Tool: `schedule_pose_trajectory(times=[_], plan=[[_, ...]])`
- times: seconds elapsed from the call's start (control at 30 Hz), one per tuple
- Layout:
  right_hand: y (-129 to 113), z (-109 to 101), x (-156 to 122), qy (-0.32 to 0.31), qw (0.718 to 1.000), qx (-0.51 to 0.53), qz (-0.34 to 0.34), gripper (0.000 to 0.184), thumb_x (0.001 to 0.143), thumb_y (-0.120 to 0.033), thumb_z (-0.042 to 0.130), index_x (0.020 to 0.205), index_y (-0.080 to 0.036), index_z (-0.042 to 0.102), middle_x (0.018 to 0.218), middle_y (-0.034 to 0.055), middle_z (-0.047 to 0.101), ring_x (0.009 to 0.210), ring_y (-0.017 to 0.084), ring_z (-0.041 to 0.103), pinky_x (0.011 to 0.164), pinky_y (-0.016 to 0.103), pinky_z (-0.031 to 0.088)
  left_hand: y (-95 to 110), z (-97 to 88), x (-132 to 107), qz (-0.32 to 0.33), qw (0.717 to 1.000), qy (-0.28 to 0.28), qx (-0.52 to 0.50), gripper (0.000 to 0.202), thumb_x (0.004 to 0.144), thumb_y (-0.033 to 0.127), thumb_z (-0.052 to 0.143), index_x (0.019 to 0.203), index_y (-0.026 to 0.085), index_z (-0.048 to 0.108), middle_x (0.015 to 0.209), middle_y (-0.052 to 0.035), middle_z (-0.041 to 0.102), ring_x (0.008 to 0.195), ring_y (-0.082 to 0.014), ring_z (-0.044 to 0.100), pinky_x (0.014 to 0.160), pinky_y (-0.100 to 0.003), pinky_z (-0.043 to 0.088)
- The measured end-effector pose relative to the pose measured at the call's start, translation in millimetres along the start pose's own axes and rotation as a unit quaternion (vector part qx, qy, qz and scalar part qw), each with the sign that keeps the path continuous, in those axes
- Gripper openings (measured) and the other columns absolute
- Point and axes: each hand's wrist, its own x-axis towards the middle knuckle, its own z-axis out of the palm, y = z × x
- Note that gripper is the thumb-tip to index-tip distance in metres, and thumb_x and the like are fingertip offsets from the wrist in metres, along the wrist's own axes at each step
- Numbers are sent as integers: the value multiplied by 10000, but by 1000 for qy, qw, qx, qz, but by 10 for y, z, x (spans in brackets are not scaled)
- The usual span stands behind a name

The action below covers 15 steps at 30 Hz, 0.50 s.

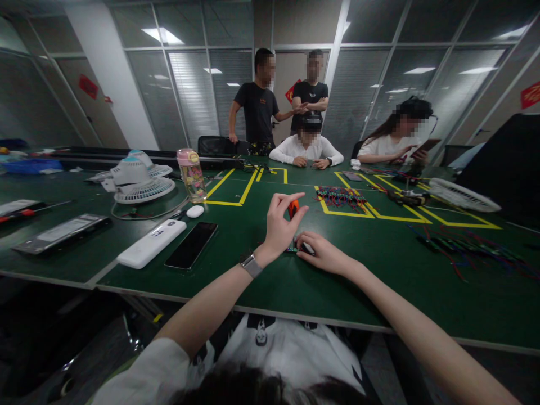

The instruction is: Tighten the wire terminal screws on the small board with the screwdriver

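Glass-walled office room, big green counter (126, 270) marked with yellow tape lines. Taking the pink-lidded bottle (192, 174) as the landmark: left of it sit two white desk fans (141, 180), and further left a flat dark device (63, 232) lies near the counter edge. In front of the bottle there's a small white mouse-like thing (195, 211), then a white power bank (152, 243) and a black phone (192, 244) lying side by side.

Right of the bottle, the left hand (280, 225), with a watch band on the wrist, has its grip pinched around an orange-handled tool (293, 208), held upright over a small part (295, 247) on the counter. The right hand (323, 253) rests flat just beside it, fingers pressing on that part; can't make out what the part is.

Further right of the bottle there's a pile of coloured wires (341, 196) inside a tape box, and more wires (468, 247) scattered well off to the right. Across the counter, two people sit and two stand.
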Motion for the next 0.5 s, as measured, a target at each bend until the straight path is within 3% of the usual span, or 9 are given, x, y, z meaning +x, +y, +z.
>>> schedule_pose_trajectory(times=[0.1, 0.27, 0.37, 0.5], plan=[[-10, -7, 3, -2, 1000, 1, 2, 45, 869, -168, 587, 893, -194, 560, 961, 70, 601, 910, 219, 565, 841, 367, 479, 3, -17, -1, -5, 1000, 0, 11, 253, 913, 303, 565, 1132, 217, 656, 948, -40, 528, 905, -155, 541, 863, -279, 459], [-8, -6, 5, -1, 1000, 4, 2, 42, 868, -165, 588, 891, -194, 567, 966, 71, 602, 919, 219, 565, 847, 369, 477, -59, -18, -12, 1, 998, -41, -48, 388, 981, 205, 322, 1297, 215, 547, 1155, -77, 587, 1058, -167, 569, 922, -305, 455], [-12, -2, 4, -4, 1000, 3, 6, 40, 868, -167, 590, 889, -191, 565, 965, 73, 603, 919, 220, 564, 849, 367, 474, -71, -5, -14, 1, 997, -34, -63, 366, 977, 195, 352, 1289, 208, 542, 1139, -74, 633, 1023, -167, 599, 897, -306, 470], [-21, 0, 6, -5, 1000, 4, 8, 36, 870, -166, 586, 885, -186, 561, 959, 74, 604, 910, 218, 564, 846, 363, 474, -33, -3, -4, 10, 1000, 1, -18, 256, 919, 219, 539, 1156, 188, 630, 987, -52, 614, 911, -154, 581, 861, -286, 467]])
